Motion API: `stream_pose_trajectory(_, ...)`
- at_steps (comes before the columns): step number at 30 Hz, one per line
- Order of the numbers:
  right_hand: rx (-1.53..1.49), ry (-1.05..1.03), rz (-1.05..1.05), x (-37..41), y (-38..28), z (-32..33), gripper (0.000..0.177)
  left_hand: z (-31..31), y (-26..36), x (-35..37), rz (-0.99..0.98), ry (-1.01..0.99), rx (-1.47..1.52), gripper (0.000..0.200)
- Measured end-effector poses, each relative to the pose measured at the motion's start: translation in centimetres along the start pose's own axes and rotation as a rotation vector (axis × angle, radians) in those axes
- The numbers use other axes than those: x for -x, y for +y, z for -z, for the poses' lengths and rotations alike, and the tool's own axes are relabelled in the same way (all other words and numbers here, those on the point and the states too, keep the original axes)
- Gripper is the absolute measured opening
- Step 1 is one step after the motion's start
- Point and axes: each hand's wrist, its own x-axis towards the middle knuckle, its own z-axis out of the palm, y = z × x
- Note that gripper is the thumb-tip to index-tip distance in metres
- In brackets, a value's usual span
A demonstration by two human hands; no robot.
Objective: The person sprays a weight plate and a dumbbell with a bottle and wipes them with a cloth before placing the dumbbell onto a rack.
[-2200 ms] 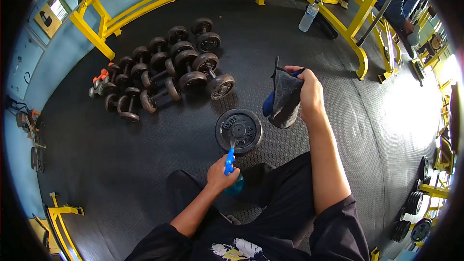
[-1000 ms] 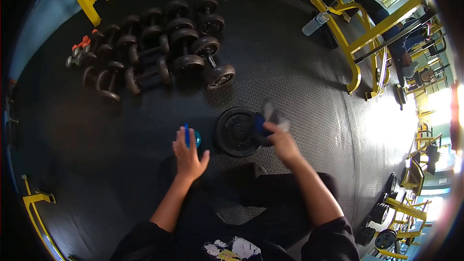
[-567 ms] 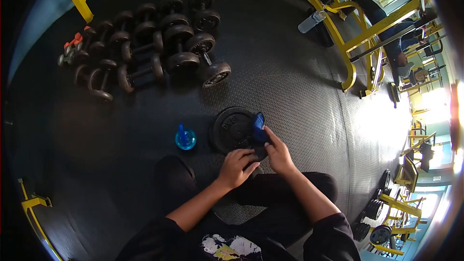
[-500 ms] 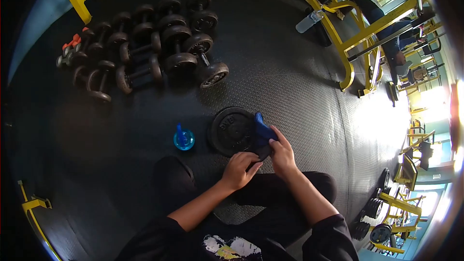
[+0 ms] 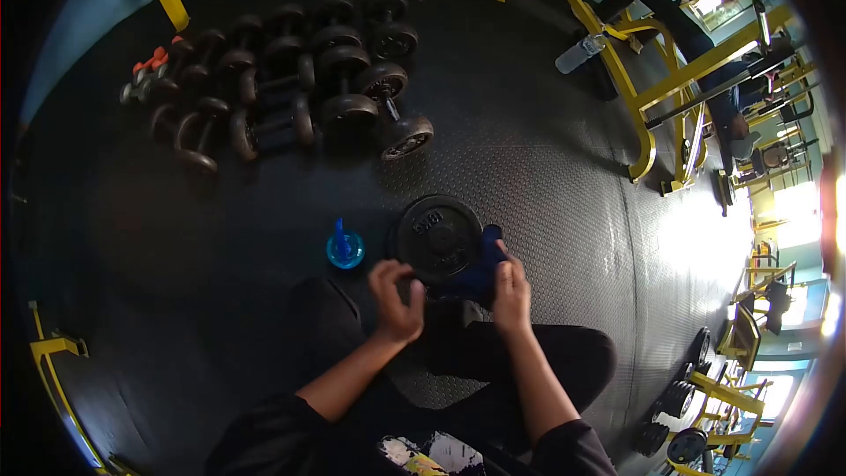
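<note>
A round black weight plate (image 5: 438, 240) with raised lettering is in front of my crossed legs. My right hand (image 5: 513, 295) grips a dark blue cloth (image 5: 486, 256) at the plate's right edge. Just off the plate's lower left edge is my left hand (image 5: 398, 301), empty, its thumb apart from loosely bent fingers. A translucent blue bottle (image 5: 345, 250) with a blue top stands on the floor to the left of the plate.
Several dumbbells (image 5: 339, 110) lie in rows on the black textured floor (image 5: 546, 185) at the upper left. Yellow-framed gym equipment (image 5: 639, 115) stands at the upper right, with a clear bottle (image 5: 580, 54) by it. More weight plates (image 5: 679, 398) hang at the lower right.
My left hand has come off the plate's lower edge and moved left, its fingers lifting. My right hand still has the cloth at the plate's right side. The view has shifted slightly.
</note>
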Motion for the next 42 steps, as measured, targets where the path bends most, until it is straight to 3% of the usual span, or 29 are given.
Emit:
stream_pose_trajectory(2, 0.467, -0.225, 0.232, 0.5, 0.3, -2.2, 0.049, -0.7, -2.7, -0.9, 0.318, 0.125, 0.087, 0.041)
stream_pose_trajectory(3, 0.708, -0.358, 0.296, 0.6, 0.6, -3.3, 0.053, -1.4, -4.0, -0.8, 0.32, 0.132, 0.084, 0.041)
stream_pose_trajectory(5, 0.834, -0.349, 0.386, 1.3, 1.7, -4.7, 0.058, -2.6, -6.1, -1.0, 0.456, 0.067, 0.374, 0.045)
stream_pose_trajectory(6, 0.961, -0.337, 0.47, 1.4, 1.8, -4.9, 0.063, -2.6, -6.3, -1.3, 0.46, 0.073, 0.377, 0.045)
stream_pose_trajectory(10, 1.034, -0.431, 0.486, 1.4, 2.0, -5.0, 0.069, -2.0, -6.7, -1.4, 0.641, 0.046, 0.642, 0.044)
stream_pose_trajectory(12, 0.864, -0.497, 0.533, -0.1, 2.0, -5.6, 0.071, -1.5, -6.9, -2.0, 0.746, 0.048, 0.809, 0.042)
stream_pose_trajectory(16, 0.867, -0.417, 0.677, -3.3, 1.4, -8.0, 0.068, -1.1, -7.0, -1.9, 0.84, 0.055, 0.832, 0.041)
stream_pose_trajectory(20, 0.881, -0.342, 0.66, -5.5, 1.3, -8.8, 0.064, -0.9, -7.3, -1.8, 0.885, 0.015, 0.85, 0.041)
stream_pose_trajectory(27, 0.892, -0.028, 0.363, -3.4, 1.7, -8.3, 0.066, -0.9, -7.2, -2.0, 0.844, 0.005, 0.925, 0.041)
stream_pose_trajectory(31, 0.844, -0.096, 0.324, -1.0, 3.7, -6.1, 0.064, -1.8, -8.0, -1.7, 0.666, 0.051, 0.758, 0.041)
stream_pose_trajectory(35, 0.8, -0.028, 0.324, -5.8, 4.3, -5.7, 0.059, -1.5, -8.5, -1.6, 0.77, 0.0, 0.882, 0.041)
stream_pose_trajectory(39, 0.849, -0.034, 0.029, -9.9, -0.8, -9.3, 0.064, -1.3, -6.6, -2.1, 0.936, 0.035, 1.075, 0.044)
stream_pose_trajectory(40, 0.847, -0.037, 0.025, -9.9, -1.1, -10.5, 0.064, -1.2, -6.8, -1.9, 0.939, 0.036, 1.072, 0.044)
stream_pose_trajectory(42, 1.098, 0.022, 0.289, -9.8, -1.6, -12.9, 0.072, -1.2, -7.4, -1.8, 0.928, 0.011, 1.059, 0.04)
